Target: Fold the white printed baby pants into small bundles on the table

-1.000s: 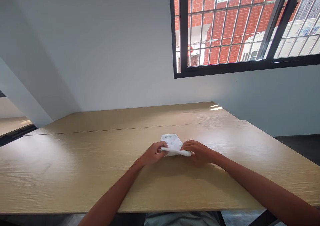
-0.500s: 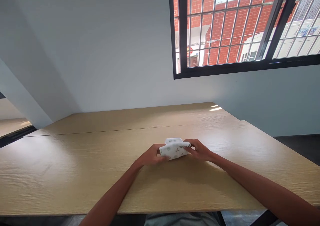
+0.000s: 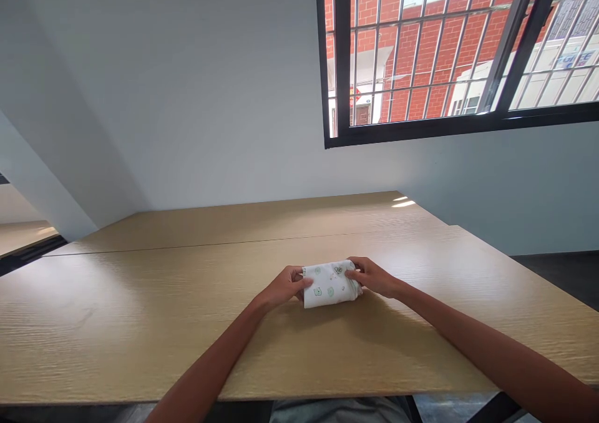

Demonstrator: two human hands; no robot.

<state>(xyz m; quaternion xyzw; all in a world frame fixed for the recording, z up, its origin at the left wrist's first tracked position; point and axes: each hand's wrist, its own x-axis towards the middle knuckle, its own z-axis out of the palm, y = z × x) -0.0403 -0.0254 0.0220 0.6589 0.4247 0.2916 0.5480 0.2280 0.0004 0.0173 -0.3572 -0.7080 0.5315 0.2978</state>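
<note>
one folded white cloth [image 3: 330,284], between left hand [image 3: 284,287], right hand [image 3: 374,277]

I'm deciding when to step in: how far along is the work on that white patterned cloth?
The cloth already looks folded into a compact bundle. The left hand and right hand grip its opposite ends above or on the table. Likely left: neatening the bunched right end, then letting go.

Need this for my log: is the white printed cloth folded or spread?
Folded: the cloth forms a compact, layered bundle between the left hand and the right hand.
</note>
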